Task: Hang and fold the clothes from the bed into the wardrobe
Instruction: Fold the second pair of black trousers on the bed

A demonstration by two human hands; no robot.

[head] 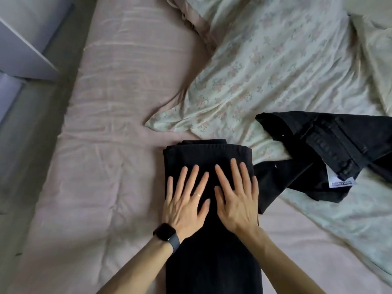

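The folded black denim trousers lie directly under the fingers of the left hand and right hand. All the fingers are straight and released, pressing flat. Crumpled black jeans lie right of the fingers, on the pink bed sheet.

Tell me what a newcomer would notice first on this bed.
The left hand and right hand press flat, side by side, on folded black fabric trousers at the bottom centre. To their right, crumpled black denim jeans with a white label lie partly on the pale floral duvet.
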